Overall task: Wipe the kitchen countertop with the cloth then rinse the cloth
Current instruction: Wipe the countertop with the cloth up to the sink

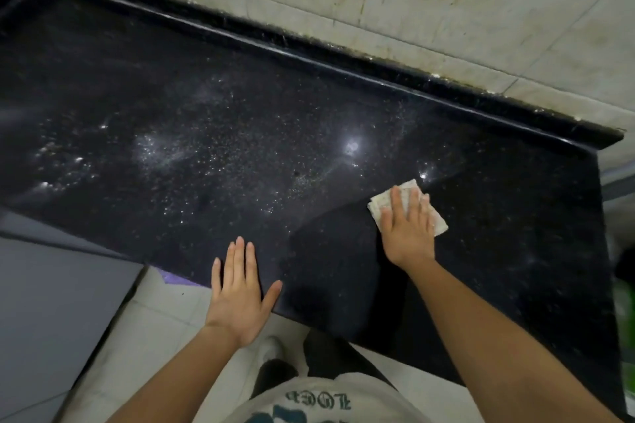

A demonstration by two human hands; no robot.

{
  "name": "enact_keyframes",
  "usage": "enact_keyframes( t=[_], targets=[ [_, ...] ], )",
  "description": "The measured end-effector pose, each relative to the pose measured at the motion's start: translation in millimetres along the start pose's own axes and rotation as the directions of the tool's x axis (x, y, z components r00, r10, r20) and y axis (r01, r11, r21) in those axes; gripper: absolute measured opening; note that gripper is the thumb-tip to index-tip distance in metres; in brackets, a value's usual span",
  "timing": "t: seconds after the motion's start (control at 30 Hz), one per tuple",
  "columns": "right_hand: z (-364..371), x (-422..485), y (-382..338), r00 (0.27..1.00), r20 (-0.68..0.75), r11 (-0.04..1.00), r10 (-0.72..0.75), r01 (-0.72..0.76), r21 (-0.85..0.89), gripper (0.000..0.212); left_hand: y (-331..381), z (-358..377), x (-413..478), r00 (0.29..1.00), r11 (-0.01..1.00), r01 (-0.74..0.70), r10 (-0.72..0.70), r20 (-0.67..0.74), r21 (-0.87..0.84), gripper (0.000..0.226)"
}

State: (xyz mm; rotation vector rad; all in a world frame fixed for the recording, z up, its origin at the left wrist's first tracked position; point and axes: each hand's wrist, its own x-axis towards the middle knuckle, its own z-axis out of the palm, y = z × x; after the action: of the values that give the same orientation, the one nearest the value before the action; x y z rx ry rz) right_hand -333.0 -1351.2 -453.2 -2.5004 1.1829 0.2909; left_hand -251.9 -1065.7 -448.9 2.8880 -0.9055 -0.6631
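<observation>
The small folded pale cloth (379, 207) lies flat on the black speckled polished-stone countertop (240, 106), toward its right end and about midway between the near edge and the raised back lip (309, 57). The right hand (407, 227) rests on top of it with straight, spread fingers, palm down, pressing rather than gripping; cloth corners show beyond the fingertips and on both sides of the hand. The left hand (238, 295) is also flat and uncurled, fingers together, lying on the near edge of the counter and holding nothing.

The cloth looks thin, soft and light, a limp pad folded over several times. It should glide easily on the glossy stone, so a flat palm over its middle seems the right hold for wiping: it spreads pressure and keeps the layers from sliding apart or rolling up. Whether it is damp cannot be told. To lift it for rinsing, pinching the whole stack at one edge would likely keep it together; taking a single corner would probably let it fall open.

A pale, dusty scatter of specks (161, 148) covers the middle and left of the counter, so most of the wiping appears not yet done. No sink or tap is in view.
</observation>
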Motion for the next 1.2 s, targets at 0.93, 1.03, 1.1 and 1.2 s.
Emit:
enact_keyframes(
  t=[0.93,1.03,1.1,1.2],
  targets=[
    [-73.6,135.7,112.0,0.961,-0.037,0.960,0.275,-0.272,0.061,0.055,126.0,-2.2,125.3,0.781,0.779,-0.613,0.622,-0.046,0.133,0.076],
    [-64.0,123.0,97.3,0.998,0.017,0.997,0.058,-0.057,-0.047,0.056,126.4,-4.4,125.5,0.784,0.781,-0.612,0.620,-0.032,0.123,0.077],
    [-50.9,102.5,87.8,0.993,0.064,0.984,-0.103,0.111,-0.138,0.059,127.1,-5.5,125.0,0.786,0.783,-0.611,0.618,-0.030,0.119,0.078],
    [-35.0,63.0,75.2,0.928,0.145,0.905,-0.344,0.369,-0.211,0.065,127.3,-6.5,124.4,0.786,0.784,-0.612,0.618,-0.035,0.108,0.076]
  ],
)
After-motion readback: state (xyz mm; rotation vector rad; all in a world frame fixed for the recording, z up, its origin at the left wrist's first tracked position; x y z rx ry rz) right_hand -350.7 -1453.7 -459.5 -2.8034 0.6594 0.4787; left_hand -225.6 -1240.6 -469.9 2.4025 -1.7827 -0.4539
